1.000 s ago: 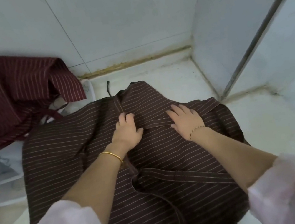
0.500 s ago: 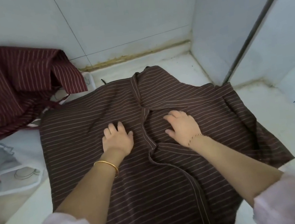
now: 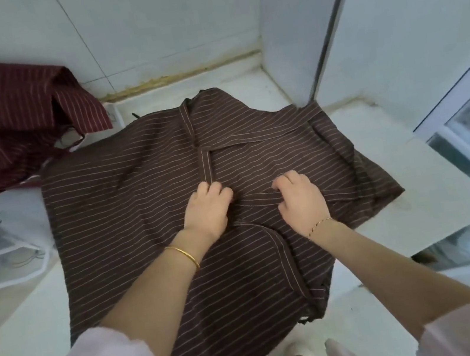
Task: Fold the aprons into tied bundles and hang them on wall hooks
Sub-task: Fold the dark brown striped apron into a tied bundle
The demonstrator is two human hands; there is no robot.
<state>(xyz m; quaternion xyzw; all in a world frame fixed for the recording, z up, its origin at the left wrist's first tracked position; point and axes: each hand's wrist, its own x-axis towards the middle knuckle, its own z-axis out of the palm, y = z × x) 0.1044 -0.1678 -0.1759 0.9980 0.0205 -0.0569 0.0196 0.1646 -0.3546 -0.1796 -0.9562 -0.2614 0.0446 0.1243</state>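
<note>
A dark brown striped apron (image 3: 128, 214) lies spread flat on the white counter (image 3: 414, 179), its straps crossing near the middle. My left hand (image 3: 207, 213) rests on the cloth with fingers curled over the lower end of the upright strap (image 3: 203, 164). My right hand (image 3: 301, 199) sits beside it, fingers curled round a strap (image 3: 258, 197) that runs sideways between the two hands. The fingertips of both hands are hidden. A second, maroon striped apron (image 3: 0, 123) lies heaped at the back left.
White see-through bags (image 3: 1, 254) lie on the counter at the left, partly under the maroon heap. Tiled walls (image 3: 169, 17) close the back and right corner. A window frame (image 3: 465, 114) stands at the right. The counter's front edge is near my body.
Both hands slid toward me across the brown apron. Their fingers went from lying flat on the cloth to curled on the straps.
</note>
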